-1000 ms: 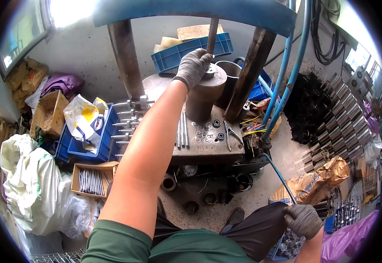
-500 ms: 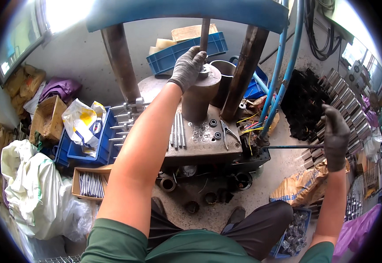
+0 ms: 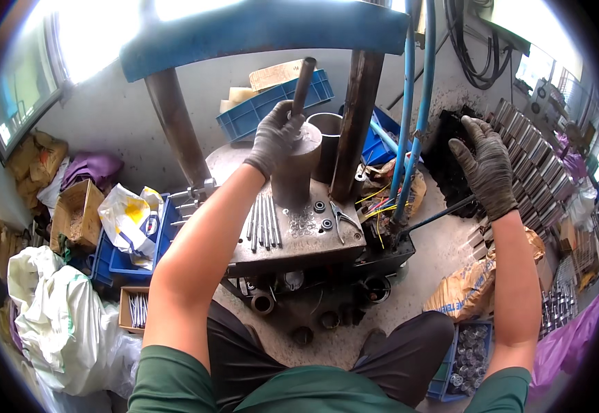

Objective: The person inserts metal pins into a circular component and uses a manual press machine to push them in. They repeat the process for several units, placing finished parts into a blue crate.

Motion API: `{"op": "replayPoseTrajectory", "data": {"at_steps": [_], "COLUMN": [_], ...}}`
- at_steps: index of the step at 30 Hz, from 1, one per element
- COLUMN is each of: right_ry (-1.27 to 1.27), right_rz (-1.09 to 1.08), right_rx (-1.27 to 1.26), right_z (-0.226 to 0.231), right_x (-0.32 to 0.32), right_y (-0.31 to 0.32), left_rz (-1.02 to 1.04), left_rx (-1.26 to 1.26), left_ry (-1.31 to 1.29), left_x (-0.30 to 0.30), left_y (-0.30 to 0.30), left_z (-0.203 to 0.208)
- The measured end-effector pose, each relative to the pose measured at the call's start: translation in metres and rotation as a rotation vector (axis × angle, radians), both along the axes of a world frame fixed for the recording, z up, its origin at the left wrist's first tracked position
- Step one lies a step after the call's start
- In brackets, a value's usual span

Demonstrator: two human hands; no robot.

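Note:
My left hand, in a grey work glove, is wrapped round a dark metal tube. The tube leans to the right over an upright steel cylinder on the press bed, and its upper end is free. My gloved fingers hide its lower end. My right hand, gloved as well, is raised with thumb and fingers apart and nothing in it. Just below it ends a long lever bar. Several slim metal shafts, small bearings, rings and pliers lie before the cylinder.
A blue press beam spans overhead between two steel columns. Blue hoses run down on the right. At left are a blue crate and white sacks; stacked metal tubes stand at right.
The tube in my left hand has gone from upright to leaning, its top now showing. My right hand has risen and spread its fingers; the lever's outer end is higher. The view has shifted.

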State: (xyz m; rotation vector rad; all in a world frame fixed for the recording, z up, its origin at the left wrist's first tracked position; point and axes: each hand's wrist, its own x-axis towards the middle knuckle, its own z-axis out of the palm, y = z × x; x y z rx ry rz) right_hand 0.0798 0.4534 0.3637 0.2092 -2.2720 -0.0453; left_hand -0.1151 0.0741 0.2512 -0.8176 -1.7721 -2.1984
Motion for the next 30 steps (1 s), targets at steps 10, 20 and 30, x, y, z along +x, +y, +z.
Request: {"op": "replayPoseTrajectory", "data": {"at_steps": [10,20,30], "right_ry": [0.030,-0.224,-0.623], "right_rz": [0.159,0.476,0.740], "right_rx": [0.048,0.265,-0.537], "right_z": [-0.023,-0.076,-0.225], "right_x": [0.070,0.181,0.061], "right_y": [-0.002,-0.088,-0.121], "left_rz": [-0.131,-0.070,-0.040], "left_rx": [0.211,0.230,0.190], "left_ry": [-0.127,-1.236,-1.288], "left_x": [0.187,0.228,0.222], "left_y": [0.025,0.014,0.004], "left_z": [-0.085,-0.196,-0.206]}}
